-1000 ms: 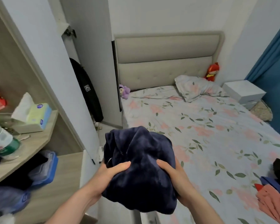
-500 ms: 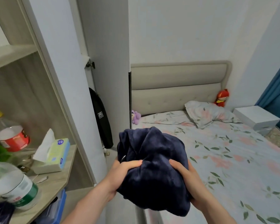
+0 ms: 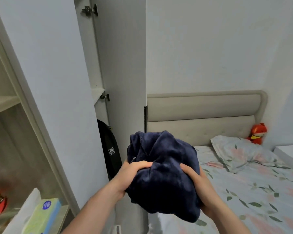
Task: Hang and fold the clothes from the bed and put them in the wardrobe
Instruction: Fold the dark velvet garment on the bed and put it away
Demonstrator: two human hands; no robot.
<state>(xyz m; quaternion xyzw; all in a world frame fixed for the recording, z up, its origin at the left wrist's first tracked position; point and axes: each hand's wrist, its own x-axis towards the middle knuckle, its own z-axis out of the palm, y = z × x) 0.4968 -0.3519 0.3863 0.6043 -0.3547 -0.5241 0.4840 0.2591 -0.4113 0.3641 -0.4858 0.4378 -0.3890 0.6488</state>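
wardrobe door left; bed right of navy bundle.

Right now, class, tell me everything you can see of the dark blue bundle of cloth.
The bundle is navy, plush and fleecy-looking, bunched into a rounded lump with deep folds on top. It is held up in the air, in front of the bed's near corner. The left hand grips its left side, the right hand cups its right side and underside.

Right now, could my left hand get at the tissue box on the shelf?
Probably not yet: the left hand grips the navy bundle together with the right hand. The tissue box sits low on the left with nothing in between.
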